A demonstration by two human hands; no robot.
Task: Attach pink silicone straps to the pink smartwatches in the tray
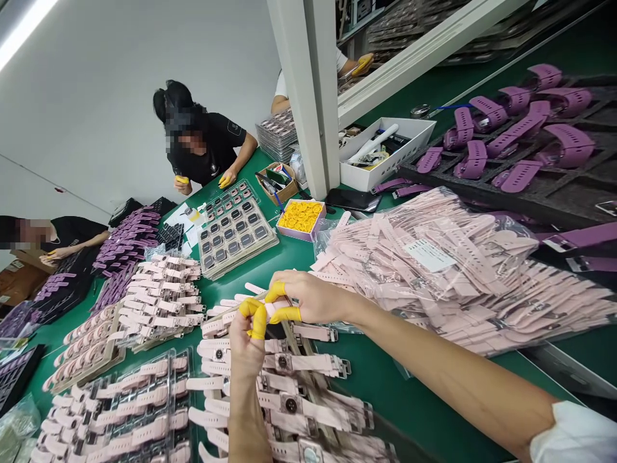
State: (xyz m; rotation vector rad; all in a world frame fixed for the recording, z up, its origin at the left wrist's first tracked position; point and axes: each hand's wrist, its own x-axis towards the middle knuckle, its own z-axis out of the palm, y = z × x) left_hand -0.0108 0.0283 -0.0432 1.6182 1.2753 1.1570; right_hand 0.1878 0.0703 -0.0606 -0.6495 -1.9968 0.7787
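Note:
My left hand (247,334) and my right hand (301,297) meet over a tray of pink-strapped watches, both wearing yellow finger cots. Between their pinched fingertips is a pale pink watch strap (278,305); most of it is hidden by the fingers. Whether a watch body is joined to it I cannot tell. Just below the hands lie rows of smartwatches with pink straps (291,404), some with their round back sensors facing up. To the right of my right hand, a clear bag of loose pink straps (385,257) spreads over the green table (296,257).
Ahead sit a purple box of yellow finger cots (301,218), a tray of watch bodies (236,238) and a white bin (385,154). Purple-strapped watches (520,128) fill a dark tray at right. Stacked pink watches (159,302) lie left. Co-workers (207,154) sit beyond; a white post (306,96) rises.

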